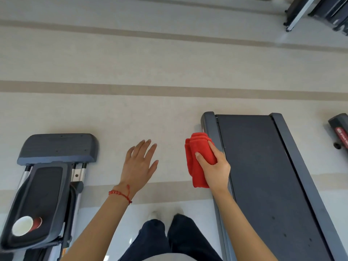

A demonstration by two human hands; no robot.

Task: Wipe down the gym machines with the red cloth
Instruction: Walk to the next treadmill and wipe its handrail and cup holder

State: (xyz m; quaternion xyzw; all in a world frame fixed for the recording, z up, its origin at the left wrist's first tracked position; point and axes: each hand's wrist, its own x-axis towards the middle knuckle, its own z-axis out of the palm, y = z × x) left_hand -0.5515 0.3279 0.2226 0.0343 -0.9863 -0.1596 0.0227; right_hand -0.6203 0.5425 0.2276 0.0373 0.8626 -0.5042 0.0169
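Observation:
My right hand (214,166) grips the folded red cloth (196,157), its fingers curled round it, at the left side rail of a treadmill (263,176). The cloth lies against the rail near the treadmill's far end. My left hand (140,164) hovers over the floor between the machines, fingers straight and spread, holding nothing; a red string bracelet circles its wrist. An elliptical machine (56,151) stands at the lower left, apart from both hands.
A red paper cup (25,226) lies on the elliptical's pedal. Another machine's end (339,131) shows at the right edge, and more equipment (320,12) stands at the top right. Pale striped floor (150,72) spreads ahead. My legs show at the bottom.

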